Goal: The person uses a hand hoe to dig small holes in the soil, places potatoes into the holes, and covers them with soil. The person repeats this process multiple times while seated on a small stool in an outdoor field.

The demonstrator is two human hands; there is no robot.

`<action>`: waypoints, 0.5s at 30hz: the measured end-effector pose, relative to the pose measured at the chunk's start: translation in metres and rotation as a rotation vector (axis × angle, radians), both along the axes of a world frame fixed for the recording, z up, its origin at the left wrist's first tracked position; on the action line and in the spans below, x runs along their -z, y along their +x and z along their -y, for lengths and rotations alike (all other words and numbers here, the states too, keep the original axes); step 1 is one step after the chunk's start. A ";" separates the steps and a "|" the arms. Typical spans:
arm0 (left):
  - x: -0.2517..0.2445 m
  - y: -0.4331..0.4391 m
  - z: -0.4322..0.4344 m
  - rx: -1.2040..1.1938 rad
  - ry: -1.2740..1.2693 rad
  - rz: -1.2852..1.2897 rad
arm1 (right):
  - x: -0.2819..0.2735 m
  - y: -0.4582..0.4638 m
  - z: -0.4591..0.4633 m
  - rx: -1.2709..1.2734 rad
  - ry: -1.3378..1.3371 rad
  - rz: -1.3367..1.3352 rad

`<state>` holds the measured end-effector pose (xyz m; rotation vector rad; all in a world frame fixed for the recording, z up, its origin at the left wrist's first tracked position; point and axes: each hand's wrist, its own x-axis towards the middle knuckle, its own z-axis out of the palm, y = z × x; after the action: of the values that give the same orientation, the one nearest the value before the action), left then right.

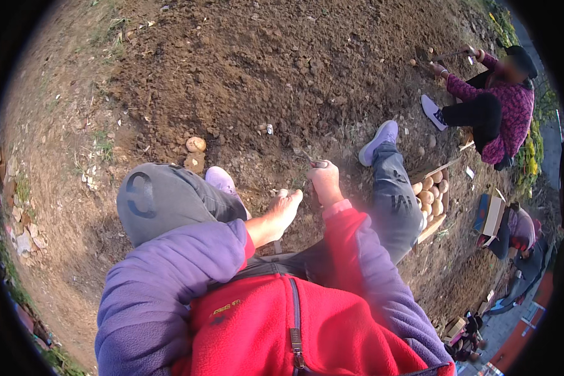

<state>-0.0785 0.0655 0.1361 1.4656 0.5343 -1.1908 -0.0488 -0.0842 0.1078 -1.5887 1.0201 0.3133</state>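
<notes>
My left hand (282, 216) is above the soil between my knees, its fingers bent and close together; whether anything is inside them is hidden. Beside it, my right hand (325, 181) is closed around the handle of a small hand tool (317, 164), whose thin metal end points towards the loose soil. Its full shape cannot be made out. A pale round tuber, likely a potato (196, 144), lies on the ground ahead of my left knee, touching a browner lump (194, 162). Neither hand touches them.
An open cardboard box (445, 199) with several potatoes (426, 197) stands beside my right leg. At the upper right a person (507, 98) crouches, holding a long tool over the soil. Further right are another box (493, 214) and more people. Dug soil (263, 70) stretches ahead.
</notes>
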 end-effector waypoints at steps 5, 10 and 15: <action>-0.012 0.008 0.002 0.011 -0.011 -0.001 | 0.015 0.007 0.000 -0.061 -0.217 0.022; -0.019 0.013 -0.002 -0.015 -0.060 -0.020 | 0.001 0.004 0.005 0.248 0.141 0.171; -0.011 0.009 -0.002 0.009 -0.032 0.007 | -0.025 0.016 0.012 0.182 0.074 0.312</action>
<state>-0.0690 0.0671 0.1471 1.4457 0.5018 -1.1953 -0.0323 -0.0967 0.1329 -1.4131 0.8911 -0.0229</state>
